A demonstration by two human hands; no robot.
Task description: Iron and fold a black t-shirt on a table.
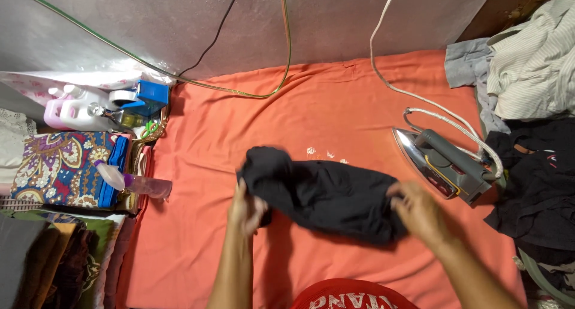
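Left hand (245, 208) and right hand (417, 210) are each pinching closed on opposite ends of a black garment (326, 195), which is lying bunched between them on an orange cloth-covered surface (197, 243). An iron (443, 163) is resting just right of the garment; clothes piles (530, 105) are sitting beyond, a spray bottle (135, 181) at left, a grey wall (335, 21) behind.

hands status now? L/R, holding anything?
Left hand: closed, gripping the left end of the black garment.
Right hand: closed, pinching the garment's right end.
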